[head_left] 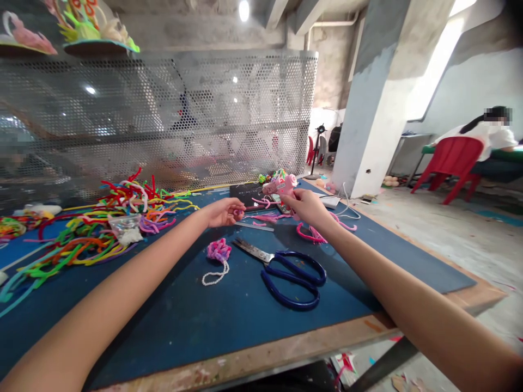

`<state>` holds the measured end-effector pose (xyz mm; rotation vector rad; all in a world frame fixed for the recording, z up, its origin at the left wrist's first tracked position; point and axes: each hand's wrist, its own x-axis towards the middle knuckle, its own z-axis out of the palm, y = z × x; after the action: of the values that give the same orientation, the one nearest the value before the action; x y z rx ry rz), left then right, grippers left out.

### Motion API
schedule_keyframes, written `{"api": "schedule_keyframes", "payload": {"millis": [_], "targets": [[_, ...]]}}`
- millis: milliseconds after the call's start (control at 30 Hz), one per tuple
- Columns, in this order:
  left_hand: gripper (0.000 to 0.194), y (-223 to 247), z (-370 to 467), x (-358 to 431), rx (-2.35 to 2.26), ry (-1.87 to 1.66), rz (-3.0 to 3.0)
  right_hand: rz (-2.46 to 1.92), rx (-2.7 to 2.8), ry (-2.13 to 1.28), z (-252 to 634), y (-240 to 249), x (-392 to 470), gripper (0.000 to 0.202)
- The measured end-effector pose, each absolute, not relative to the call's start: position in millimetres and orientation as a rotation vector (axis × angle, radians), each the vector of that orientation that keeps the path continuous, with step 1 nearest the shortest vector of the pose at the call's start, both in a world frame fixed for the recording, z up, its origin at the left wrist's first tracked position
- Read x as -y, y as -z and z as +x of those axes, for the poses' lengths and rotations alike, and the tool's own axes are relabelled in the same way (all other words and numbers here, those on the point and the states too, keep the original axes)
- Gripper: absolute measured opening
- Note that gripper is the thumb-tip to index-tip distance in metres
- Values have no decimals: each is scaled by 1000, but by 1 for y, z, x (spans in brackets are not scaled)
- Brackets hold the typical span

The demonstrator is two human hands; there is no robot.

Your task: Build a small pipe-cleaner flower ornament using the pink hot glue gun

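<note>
My right hand point(305, 206) is wrapped round the handle of a pink glue gun point(284, 186), held above the far part of the table. To its left, my left hand point(225, 212) pinches a small pink-purple piece of fuzzy pipe cleaner point(239, 212), mostly hidden by the fingers. Nearer to me lies a pink and purple fuzzy flower point(219, 250) with a white bead loop point(216, 276). Beside it rest large scissors point(294, 275) with blue handles, blades a little apart. Short pink and purple pipe cleaners point(269, 218) lie between and beyond my hands.
A heap of many-coloured pipe cleaners point(102, 228) covers the table's left, with a clear bag of white bits point(127, 228) on it. Pink pipe cleaners point(312, 233) lie under my right forearm. A perforated metal screen point(245, 120) stands behind. A person point(486, 130) sits far right.
</note>
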<state>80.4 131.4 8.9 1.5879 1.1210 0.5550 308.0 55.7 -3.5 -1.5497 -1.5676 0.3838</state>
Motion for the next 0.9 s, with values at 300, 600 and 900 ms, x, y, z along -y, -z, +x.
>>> {"api": "schedule_keyframes", "payload": {"millis": [300,600,900], "targets": [[15,9,115,-130,-1324,-420,2036,-1643,1514,-366,315,3,-59,34],[28,1,122,-119,-1330,-343,1987,-1596,1521,-381,313,0,-55,34],[14,-28,55,-73,-1145,-674,1562,-1447,1591,-675,304,-5,-44,37]]}}
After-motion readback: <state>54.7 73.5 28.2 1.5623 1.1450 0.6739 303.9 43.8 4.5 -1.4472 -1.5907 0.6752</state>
